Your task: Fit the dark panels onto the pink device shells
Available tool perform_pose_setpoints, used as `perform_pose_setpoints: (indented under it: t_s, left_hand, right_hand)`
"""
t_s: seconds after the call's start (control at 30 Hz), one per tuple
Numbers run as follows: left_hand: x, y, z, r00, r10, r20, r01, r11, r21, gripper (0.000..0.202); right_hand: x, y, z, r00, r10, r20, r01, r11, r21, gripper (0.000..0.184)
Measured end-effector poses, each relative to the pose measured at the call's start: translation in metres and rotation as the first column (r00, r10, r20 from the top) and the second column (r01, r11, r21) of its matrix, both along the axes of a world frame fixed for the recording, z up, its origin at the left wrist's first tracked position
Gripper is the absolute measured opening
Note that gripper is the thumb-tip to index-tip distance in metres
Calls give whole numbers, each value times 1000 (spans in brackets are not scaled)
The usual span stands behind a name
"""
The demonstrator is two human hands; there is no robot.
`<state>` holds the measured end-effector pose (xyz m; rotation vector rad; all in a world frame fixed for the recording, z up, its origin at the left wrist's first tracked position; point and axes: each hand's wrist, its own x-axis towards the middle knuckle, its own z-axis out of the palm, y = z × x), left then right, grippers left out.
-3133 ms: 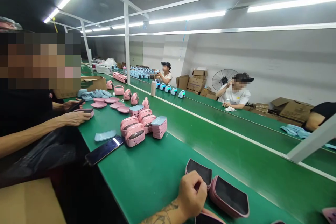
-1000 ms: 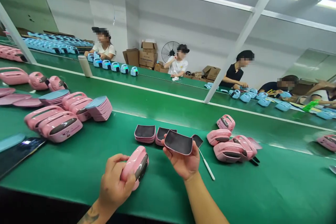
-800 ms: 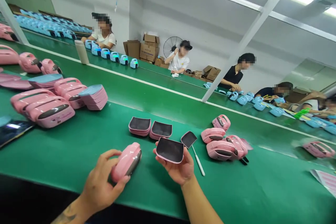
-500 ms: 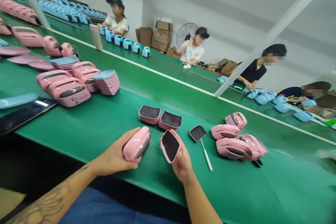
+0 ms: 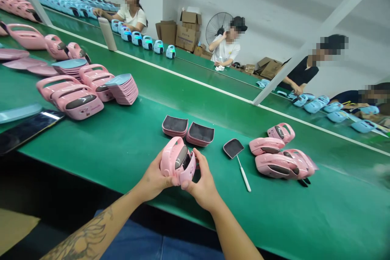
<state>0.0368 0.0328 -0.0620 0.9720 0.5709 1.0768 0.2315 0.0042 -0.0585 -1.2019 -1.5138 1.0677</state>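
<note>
My left hand (image 5: 154,181) grips a glossy pink plastic case (image 5: 173,158) with a loop handle and a dark oval window. My right hand (image 5: 202,191) presses a pink-edged panel with a black face (image 5: 188,172) against the case's end, and the fingers hide part of it. Beyond my hands lie two shallow stacks of the same black-faced panels (image 5: 175,126) (image 5: 200,134). To their right rests a small black paddle with a white handle (image 5: 233,148), nearest my right hand. Several finished-looking pink cases (image 5: 282,164) sit further right.
The green bench (image 5: 131,142) carries pink cases and a blue-topped panel stack (image 5: 122,89) at left, beside a dark phone (image 5: 27,134). Behind a white rail, co-workers (image 5: 224,44) sit along a second belt holding blue cases (image 5: 148,42). Cardboard boxes (image 5: 187,36) stand by the wall.
My hands have come together. The black-faced panel, held apart from the case before, now sits against its end. The view has tilted slightly, and the bench items have shifted in frame.
</note>
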Motion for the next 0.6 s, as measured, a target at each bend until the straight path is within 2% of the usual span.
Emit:
perform_pose_setpoints:
  t_s: [0.13,0.4,0.6]
  left_hand:
    - [-1,0,2,1000,-24,-11,24,999,22,121]
    - [-2,-2,-7,993,41,-112,-35,998,53,121]
    - [-2,-3,-3,990,43,-131,-35,997,61,121]
  right_hand:
    - [-2,-1,1,1000,5,17,-5,1000,5,105]
    - [-1,-2,1,1000,2,19,-3,999,32,107]
    - [-1,-2,1,999,-5,52,4,999,32,111]
